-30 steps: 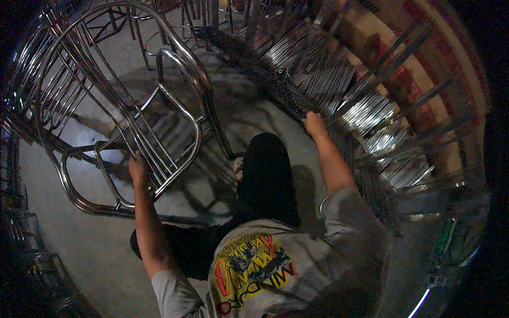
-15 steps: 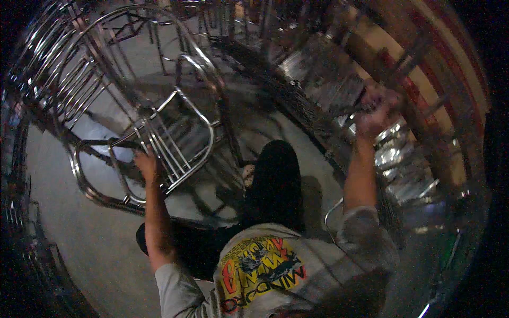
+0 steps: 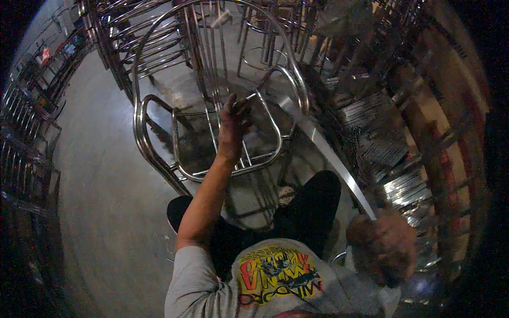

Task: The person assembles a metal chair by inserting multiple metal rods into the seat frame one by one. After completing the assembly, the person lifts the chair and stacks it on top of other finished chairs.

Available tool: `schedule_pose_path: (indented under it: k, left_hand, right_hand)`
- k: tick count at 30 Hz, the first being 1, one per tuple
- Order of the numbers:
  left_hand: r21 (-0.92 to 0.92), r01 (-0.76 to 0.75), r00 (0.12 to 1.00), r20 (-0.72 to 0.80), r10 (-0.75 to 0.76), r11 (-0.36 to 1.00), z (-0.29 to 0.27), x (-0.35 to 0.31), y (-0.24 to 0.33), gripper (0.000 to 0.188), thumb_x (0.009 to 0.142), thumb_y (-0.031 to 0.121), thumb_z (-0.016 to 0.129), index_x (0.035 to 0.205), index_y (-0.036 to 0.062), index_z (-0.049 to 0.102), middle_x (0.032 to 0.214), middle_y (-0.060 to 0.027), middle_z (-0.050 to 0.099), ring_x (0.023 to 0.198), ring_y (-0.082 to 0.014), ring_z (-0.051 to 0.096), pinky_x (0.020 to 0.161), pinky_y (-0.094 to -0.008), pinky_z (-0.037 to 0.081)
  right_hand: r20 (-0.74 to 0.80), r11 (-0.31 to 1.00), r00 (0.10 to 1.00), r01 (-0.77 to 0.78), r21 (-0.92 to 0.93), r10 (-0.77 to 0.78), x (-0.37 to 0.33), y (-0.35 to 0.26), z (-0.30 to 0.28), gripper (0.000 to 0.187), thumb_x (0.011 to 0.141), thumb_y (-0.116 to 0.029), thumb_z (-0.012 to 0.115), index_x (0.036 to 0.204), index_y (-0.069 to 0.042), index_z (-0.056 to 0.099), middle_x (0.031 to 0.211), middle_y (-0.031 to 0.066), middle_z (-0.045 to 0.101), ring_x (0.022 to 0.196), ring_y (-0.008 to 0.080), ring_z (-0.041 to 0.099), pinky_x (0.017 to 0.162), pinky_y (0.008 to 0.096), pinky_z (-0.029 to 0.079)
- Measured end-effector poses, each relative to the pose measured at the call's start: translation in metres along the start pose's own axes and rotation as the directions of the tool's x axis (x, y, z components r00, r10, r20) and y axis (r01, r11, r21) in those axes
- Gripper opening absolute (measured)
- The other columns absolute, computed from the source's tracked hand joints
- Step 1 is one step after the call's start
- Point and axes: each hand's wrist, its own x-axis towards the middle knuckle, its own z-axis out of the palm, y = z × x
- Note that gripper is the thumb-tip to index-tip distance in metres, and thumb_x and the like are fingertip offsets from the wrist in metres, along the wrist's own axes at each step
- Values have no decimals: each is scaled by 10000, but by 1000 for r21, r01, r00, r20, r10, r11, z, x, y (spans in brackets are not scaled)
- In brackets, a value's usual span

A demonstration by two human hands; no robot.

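A shiny tubular metal chair frame [image 3: 275, 132] stands in front of me, with a rounded back hoop, curved armrests and thin bars across its seat. My left hand [image 3: 233, 127] is over the middle of that seat, its dark-smudged fingers spread. Whether the fingertips touch the bars I cannot tell. At my right side, my right hand [image 3: 389, 238] is closed around the near end of a long, flat, shiny metal strip [image 3: 331, 156]. The strip slants up and left, its far end overlapping the chair's right side in the picture. Motion blurs the right hand a little.
Stacks of flat metal pieces [image 3: 405, 188] lie close on my right, beside stepped brown and red boards [image 3: 450, 159]. More tubular frames [image 3: 159, 50] stand beyond the chair, and metal racks [image 3: 26, 143] line the far left. Grey concrete floor [image 3: 101, 175] lies between.
My right hand has come back from the stacked pieces toward my body, now with the strip in it. The left hand has left the chair's left armrest for the seat's middle. The view has turned.
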Motion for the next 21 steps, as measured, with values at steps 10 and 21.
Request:
schedule_pose_path:
  k: [10, 21]
  left_hand:
    - [914, 186, 747, -369, 552, 360, -90, 30, 18, 432, 998, 434, 391, 977, 30, 543, 846, -182, 630, 760, -355, 609, 675, -428, 479]
    - [827, -152, 972, 27, -233, -541, -112, -4, -64, 647, 928, 565, 391, 1438, 167, 367, 1411, -247, 400, 1323, -401, 364, 1092, -521, 260]
  right_hand:
    - [-285, -152, -103, -976, -154, 953, -82, 0, 17, 367, 930, -296, 552, 1166, -16, 534, 1003, 105, 567, 729, 162, 599, 584, 301, 491]
    - [-306, -453, -536, -838, 304, 787, -154, 81, -7, 315, 947, -229, 548, 1210, -65, 496, 793, 44, 593, 619, 136, 538, 506, 281, 455]
